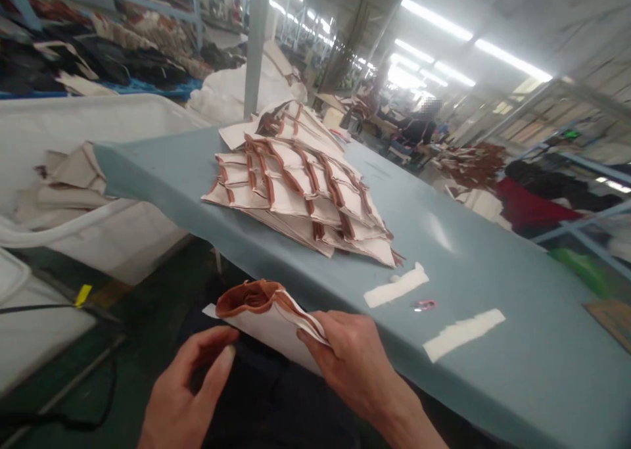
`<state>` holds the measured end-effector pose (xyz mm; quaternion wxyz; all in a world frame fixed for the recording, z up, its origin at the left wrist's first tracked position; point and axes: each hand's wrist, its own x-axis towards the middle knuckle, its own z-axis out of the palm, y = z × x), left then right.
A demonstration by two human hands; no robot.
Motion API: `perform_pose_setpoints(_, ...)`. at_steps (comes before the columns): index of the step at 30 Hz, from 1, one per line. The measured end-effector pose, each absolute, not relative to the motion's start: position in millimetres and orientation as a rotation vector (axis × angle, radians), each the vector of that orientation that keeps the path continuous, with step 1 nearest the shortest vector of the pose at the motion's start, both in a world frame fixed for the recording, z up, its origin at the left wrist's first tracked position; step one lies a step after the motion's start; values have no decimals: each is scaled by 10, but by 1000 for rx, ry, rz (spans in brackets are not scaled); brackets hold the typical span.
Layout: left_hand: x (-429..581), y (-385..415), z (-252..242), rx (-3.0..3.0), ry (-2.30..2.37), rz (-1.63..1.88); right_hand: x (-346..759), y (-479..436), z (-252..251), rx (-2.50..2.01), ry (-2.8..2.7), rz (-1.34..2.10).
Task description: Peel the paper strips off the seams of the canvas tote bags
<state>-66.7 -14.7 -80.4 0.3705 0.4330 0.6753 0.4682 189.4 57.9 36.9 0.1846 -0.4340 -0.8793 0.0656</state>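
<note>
Grey-blue table (pixel 493 258), fluorescent-lit workshop

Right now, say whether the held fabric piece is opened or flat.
Opened: the fabric piece gapes at its brown end, in the right hand.

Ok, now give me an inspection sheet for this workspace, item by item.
Surface: grey-blue smooth table, some glare.
Job's things: cream fabric piece with brown lining, held off the table's edge; fanned stack of cream brown-trimmed pieces on the table.
Clutter: two white strips; small pink object between them, too small to identify.
Grippers: right hand grips the piece; left hand open beside it.
Cables: thin black cable across a white bin.
Surroundings: factory hall, strip lights, fabric racks, a person far back.
</note>
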Motion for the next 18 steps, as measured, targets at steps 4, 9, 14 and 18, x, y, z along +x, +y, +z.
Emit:
perform_pose_setpoints(4, -667, -2, -395, 1502, 1605, 1192, 2030, 452, 258, -1211, -2494, 188)
perform_pose_setpoints(9, -338, 209, -157, 1551, 1412, 1160, 2139, 235, 93, -1214, -2476, 132)
perform_pose_setpoints(14, -34, 275, -13, 1556, 1373, 946, 2229, 89, -220, -1274, -2389, 96)
perform_pose_setpoints(18, 50, 254, -185, 1555, 1309, 824, 2259, -37, -451, -1395, -2276, 220)
